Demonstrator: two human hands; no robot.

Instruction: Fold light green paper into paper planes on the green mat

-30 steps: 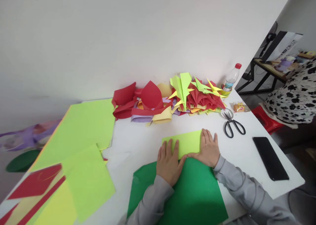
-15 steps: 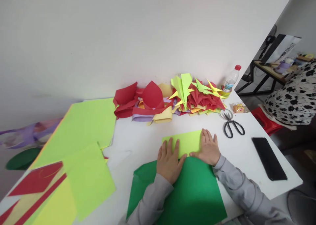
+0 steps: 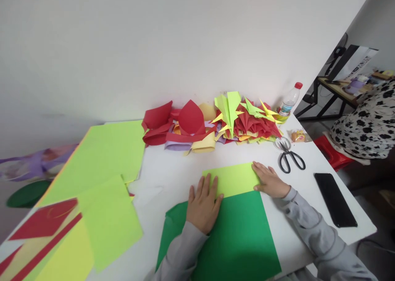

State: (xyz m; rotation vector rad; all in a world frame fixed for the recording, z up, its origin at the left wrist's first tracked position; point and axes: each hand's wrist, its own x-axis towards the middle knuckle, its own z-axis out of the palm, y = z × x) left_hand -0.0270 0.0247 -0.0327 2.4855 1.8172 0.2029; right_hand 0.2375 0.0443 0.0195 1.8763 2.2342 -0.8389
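Note:
A folded lime-green paper (image 3: 236,178) lies flat near the middle of the white table, its near edge meeting a large dark green sheet (image 3: 240,235). My left hand (image 3: 204,205) rests flat with fingers spread, its fingertips on the lime paper's left end and its palm over the green sheet. At the paper's right end, my right hand (image 3: 270,180) lies with its fingers stretched out, touching that edge. Neither hand grips anything.
Scissors (image 3: 288,155) and a black phone (image 3: 335,199) lie to the right. Behind are folded red paper shapes (image 3: 190,118), paper planes (image 3: 228,110) and a bottle (image 3: 289,100). Lime sheets (image 3: 111,157) cover the left side. A person in a patterned garment (image 3: 367,122) is at far right.
Both hands have slid outward along the lime paper, the left one to the left and nearer, the right one to the right edge. More of the paper now shows between them.

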